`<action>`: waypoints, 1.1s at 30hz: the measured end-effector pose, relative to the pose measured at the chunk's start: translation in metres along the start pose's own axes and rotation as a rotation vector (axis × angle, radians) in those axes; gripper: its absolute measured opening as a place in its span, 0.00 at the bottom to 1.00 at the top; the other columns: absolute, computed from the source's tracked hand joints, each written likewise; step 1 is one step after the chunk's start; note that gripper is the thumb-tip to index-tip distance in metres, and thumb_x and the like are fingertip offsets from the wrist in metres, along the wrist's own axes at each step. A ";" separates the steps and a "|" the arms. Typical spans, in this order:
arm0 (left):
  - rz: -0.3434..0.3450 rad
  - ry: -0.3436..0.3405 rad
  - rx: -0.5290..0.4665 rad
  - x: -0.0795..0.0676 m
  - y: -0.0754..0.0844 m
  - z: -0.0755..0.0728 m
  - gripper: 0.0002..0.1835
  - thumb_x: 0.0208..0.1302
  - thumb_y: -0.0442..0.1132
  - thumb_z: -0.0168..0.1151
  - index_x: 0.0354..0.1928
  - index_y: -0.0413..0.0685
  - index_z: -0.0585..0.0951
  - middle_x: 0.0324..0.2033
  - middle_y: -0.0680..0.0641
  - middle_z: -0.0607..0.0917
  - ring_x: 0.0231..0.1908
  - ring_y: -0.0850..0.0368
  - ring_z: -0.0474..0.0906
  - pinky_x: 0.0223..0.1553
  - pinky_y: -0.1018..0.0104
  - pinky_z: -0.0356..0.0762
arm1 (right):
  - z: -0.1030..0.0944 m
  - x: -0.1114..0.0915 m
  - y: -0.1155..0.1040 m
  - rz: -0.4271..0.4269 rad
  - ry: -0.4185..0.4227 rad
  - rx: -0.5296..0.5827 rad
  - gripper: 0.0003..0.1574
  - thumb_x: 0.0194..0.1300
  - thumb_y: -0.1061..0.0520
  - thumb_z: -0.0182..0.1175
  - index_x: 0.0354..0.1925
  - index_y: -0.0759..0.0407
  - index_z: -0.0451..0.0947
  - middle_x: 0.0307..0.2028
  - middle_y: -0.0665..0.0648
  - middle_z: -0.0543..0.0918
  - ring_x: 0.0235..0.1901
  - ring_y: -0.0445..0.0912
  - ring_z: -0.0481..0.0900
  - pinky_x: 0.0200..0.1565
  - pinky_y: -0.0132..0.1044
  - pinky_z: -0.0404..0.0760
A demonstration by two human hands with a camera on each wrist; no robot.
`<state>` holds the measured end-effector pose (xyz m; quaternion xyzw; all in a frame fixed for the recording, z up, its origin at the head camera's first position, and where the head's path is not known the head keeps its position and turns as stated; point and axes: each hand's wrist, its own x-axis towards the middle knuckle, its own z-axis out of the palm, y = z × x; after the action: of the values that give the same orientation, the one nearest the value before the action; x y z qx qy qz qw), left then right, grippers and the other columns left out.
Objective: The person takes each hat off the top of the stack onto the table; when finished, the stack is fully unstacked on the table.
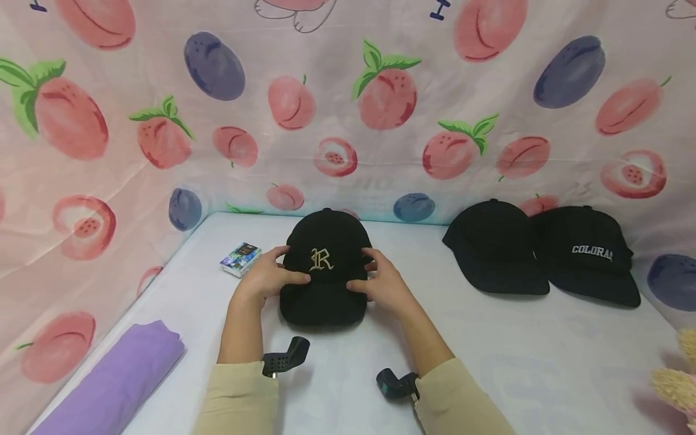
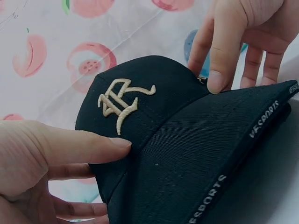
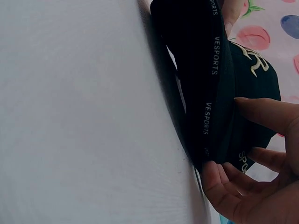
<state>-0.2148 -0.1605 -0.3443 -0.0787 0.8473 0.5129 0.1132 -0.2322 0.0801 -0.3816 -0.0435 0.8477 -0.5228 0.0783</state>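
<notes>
A black baseball cap [image 1: 326, 234] with a gold embroidered letter R sits on the white table, its brim facing me. My left hand [image 1: 265, 277] grips the cap's left side, thumb laid across the front just below the letter and fingers round the side. On the other side my right hand [image 1: 387, 283] holds the cap, its thumb near the seam where the brim [image 2: 187, 135] joins the crown. White lettering reading VESPORTS runs along the brim's edge. In the right wrist view the right fingertips [image 3: 214, 173] are at the side end of the brim.
Two more black caps stand at the right back: a plain-looking one [image 1: 492, 248] and one with white lettering [image 1: 584, 241]. A small colourful box [image 1: 241, 258] lies left of my hands. Purple folded fabric [image 1: 116, 377] is at the front left, pale yellow flowers [image 1: 671, 386] at the right edge.
</notes>
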 end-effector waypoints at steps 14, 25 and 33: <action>0.104 0.048 0.150 -0.011 0.017 -0.002 0.52 0.59 0.46 0.75 0.81 0.49 0.58 0.70 0.30 0.70 0.69 0.34 0.67 0.69 0.35 0.67 | -0.011 -0.004 -0.008 0.007 0.011 0.076 0.56 0.60 0.55 0.74 0.79 0.47 0.59 0.68 0.64 0.71 0.48 0.55 0.82 0.44 0.43 0.87; 0.090 0.049 0.120 -0.013 0.021 -0.003 0.50 0.61 0.48 0.73 0.81 0.55 0.57 0.73 0.32 0.66 0.71 0.33 0.64 0.68 0.33 0.66 | -0.015 -0.007 -0.013 0.009 0.007 0.126 0.54 0.62 0.54 0.73 0.80 0.43 0.58 0.70 0.62 0.69 0.61 0.59 0.77 0.52 0.47 0.86; 0.102 0.055 0.111 -0.016 0.025 -0.003 0.50 0.61 0.50 0.73 0.81 0.56 0.57 0.73 0.33 0.66 0.71 0.34 0.65 0.68 0.32 0.67 | -0.020 -0.008 -0.014 -0.025 0.019 0.126 0.54 0.61 0.53 0.73 0.79 0.43 0.59 0.69 0.62 0.70 0.56 0.57 0.79 0.46 0.41 0.85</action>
<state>-0.2061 -0.1514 -0.3179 -0.0432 0.8801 0.4679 0.0681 -0.2276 0.0923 -0.3595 -0.0442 0.8132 -0.5764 0.0665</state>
